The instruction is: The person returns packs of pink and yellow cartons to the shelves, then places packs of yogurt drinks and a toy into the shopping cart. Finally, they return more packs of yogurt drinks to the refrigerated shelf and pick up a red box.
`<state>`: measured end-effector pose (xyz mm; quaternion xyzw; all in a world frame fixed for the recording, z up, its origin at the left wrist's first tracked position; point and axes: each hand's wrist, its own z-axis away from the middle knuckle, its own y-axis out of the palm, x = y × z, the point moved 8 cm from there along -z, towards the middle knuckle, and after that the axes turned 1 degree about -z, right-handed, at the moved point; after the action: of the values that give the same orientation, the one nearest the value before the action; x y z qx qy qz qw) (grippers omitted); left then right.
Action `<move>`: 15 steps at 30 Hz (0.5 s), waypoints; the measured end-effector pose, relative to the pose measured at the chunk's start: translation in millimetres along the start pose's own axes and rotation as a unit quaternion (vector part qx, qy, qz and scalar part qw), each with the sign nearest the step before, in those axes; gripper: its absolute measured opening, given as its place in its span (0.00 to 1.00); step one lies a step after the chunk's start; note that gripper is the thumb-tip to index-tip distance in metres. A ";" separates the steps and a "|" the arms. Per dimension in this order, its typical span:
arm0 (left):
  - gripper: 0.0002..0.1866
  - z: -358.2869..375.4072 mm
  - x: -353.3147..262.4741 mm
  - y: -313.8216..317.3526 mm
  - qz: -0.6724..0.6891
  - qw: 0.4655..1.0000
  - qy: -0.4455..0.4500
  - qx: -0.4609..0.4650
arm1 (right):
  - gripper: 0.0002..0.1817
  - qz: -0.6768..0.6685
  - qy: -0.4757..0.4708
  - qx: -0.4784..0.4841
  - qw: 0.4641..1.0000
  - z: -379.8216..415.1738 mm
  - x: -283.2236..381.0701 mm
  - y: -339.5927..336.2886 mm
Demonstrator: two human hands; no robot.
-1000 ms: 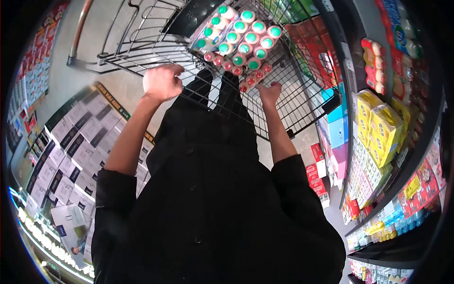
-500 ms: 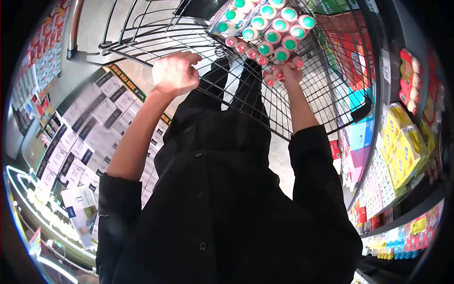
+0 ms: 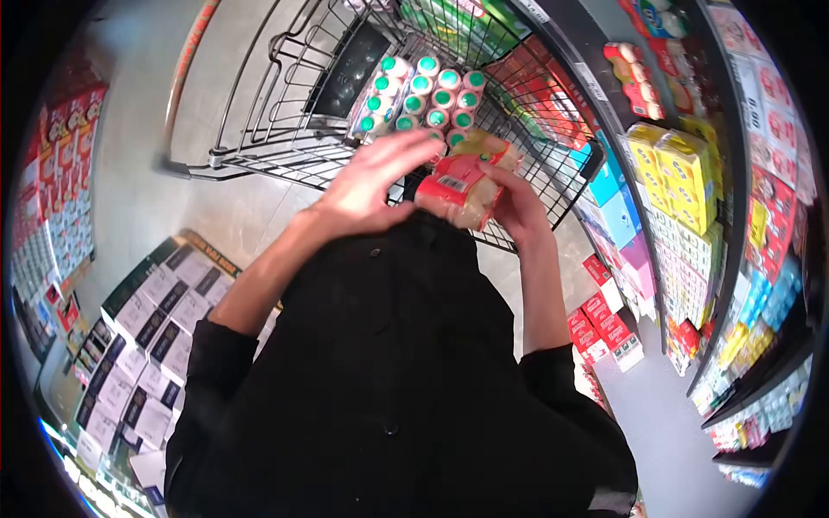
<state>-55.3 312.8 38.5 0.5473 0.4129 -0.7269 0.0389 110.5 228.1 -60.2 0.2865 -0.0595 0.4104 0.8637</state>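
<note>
A red-wrapped pack of small pale bottles [image 3: 458, 186] is held above the near edge of a black wire shopping cart [image 3: 285, 168]. My right hand [image 3: 522, 205] grips the pack from its right side. To the left of the pack is my left hand [image 3: 376, 181], fingers stretched out, at or close to the wrapper; contact is unclear. Beyond my hands, several green-capped bottles [image 3: 439, 97] stand in the cart.
Shelves at the right hold yellow packs [image 3: 678, 177] and a red bottle pack [image 3: 633, 79]. Red and white boxes [image 3: 604, 328] sit at the lower right. Stacked white boxes [image 3: 142, 337] stand at the lower left, red cartons [image 3: 65, 164] at the far left.
My right hand has come up and back from inside the cart with the red-wrapped pack. My left hand has moved right, toward the pack. The cart and shelves have shifted in view.
</note>
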 end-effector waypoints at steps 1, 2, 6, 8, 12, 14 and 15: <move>0.39 -0.8 -13.1 8.6 -0.064 0.995 0.059 0.043 | 0.25 0.009 0.008 0.020 1.000 8.3 -3.3 15.1; 0.37 -2.1 -30.2 10.3 -0.076 0.990 0.095 0.067 | 0.24 0.002 0.005 0.029 1.000 14.5 -7.3 27.5; 0.30 10.9 -39.5 1.7 0.032 0.996 0.085 0.014 | 0.20 -0.015 -0.038 0.019 0.999 26.6 -24.2 53.8; 0.29 18.0 -36.1 -8.8 0.095 0.991 0.093 -0.017 | 0.21 -0.022 -0.040 -0.004 0.999 30.6 -32.9 55.1; 0.26 22.4 -15.7 -27.1 0.255 0.966 0.000 -0.039 | 0.27 -0.057 -0.043 -0.014 0.997 58.3 -38.4 63.0; 0.25 23.7 2.9 -33.3 0.368 0.923 -0.071 -0.081 | 0.30 -0.061 -0.071 -0.039 0.995 64.9 -40.3 55.7; 0.24 25.1 4.8 -29.2 0.471 0.874 -0.098 -0.065 | 0.30 -0.065 -0.078 -0.047 0.994 70.5 -42.8 54.4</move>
<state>-91.2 317.7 52.2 0.5989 0.1464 -0.6444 0.4524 51.3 188.0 8.0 0.2801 -0.1276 0.3263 0.8937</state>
